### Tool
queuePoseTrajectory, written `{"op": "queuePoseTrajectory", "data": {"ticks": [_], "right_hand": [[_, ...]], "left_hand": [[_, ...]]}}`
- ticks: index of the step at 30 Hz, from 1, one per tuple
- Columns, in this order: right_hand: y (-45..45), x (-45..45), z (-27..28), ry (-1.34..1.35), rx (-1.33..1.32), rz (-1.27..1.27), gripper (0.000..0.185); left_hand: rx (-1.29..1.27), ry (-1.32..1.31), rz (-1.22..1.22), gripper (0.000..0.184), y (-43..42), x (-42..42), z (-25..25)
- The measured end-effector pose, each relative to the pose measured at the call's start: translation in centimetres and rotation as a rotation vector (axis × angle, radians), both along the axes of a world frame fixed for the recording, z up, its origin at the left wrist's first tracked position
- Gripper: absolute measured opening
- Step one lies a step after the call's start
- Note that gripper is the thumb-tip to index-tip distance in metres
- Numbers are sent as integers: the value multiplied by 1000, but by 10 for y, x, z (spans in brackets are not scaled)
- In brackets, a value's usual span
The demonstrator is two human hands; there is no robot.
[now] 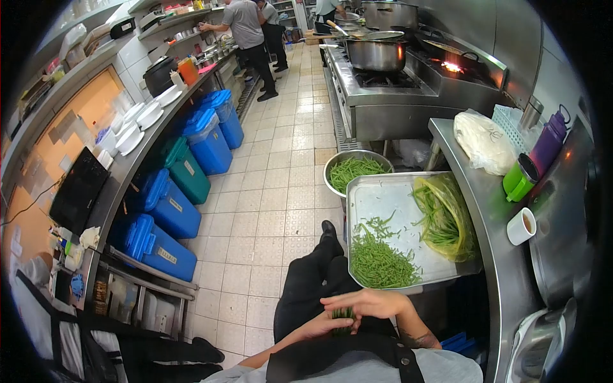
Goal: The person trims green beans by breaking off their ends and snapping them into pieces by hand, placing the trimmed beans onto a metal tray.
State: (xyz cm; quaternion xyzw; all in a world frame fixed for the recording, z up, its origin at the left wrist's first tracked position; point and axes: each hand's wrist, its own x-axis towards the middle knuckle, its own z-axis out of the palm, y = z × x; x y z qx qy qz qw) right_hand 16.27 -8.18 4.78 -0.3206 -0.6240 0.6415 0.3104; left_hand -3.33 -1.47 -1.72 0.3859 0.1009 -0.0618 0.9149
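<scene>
A small bundle of green beans [343, 313] is held upright in front of my apron, with the fingers of my left hand [320, 325] wrapped round it. Over the top of the bundle lies my right hand [373, 302], its fingers stretched out flat. Just beyond my hands, a metal tray [393, 188] holds a heap of short-cut green beans [382, 260] at its near left. On the tray's right side is a yellowish plastic bag [463, 250] with long whole beans inside. A round metal bowl [328, 180] of beans stands behind the tray.
On the right, a steel counter [476, 220] carries a white cup [521, 226], a green tumbler [520, 180] and a purple bottle [550, 142]. A stove with a big pot [377, 56] and a burning flame lies ahead. Blue bins [169, 255] line the left counter. Several other people stand nearby.
</scene>
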Motion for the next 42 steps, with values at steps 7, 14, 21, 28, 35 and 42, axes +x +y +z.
{"op": "queuePoseTrajectory", "data": {"ticks": [7, 14, 21, 28, 35, 42], "right_hand": [[-3, 1, -14, 40, 233, -322, 70], [-9, -4, 3, -22, 190, -520, 62], [-9, 6, -12, -176, 161, -151, 66], [-9, 3, -11, -184, 299, -349, 52], [-13, 5, -15, -236, 139, -585, 40], [-15, 3, -3, -366, 236, -902, 11]], "left_hand": [[113, -57, -39, 27, 1, 1, -7], [132, -12, -42, 25, -1, 1, 0], [159, 7, -22, 26, -1, 1, -2], [74, 24, 0, 25, -5, 3, 3], [77, 177, 97, 22, -2, 3, 16], [840, 194, 416, 12, 24, 17, 50]]}}
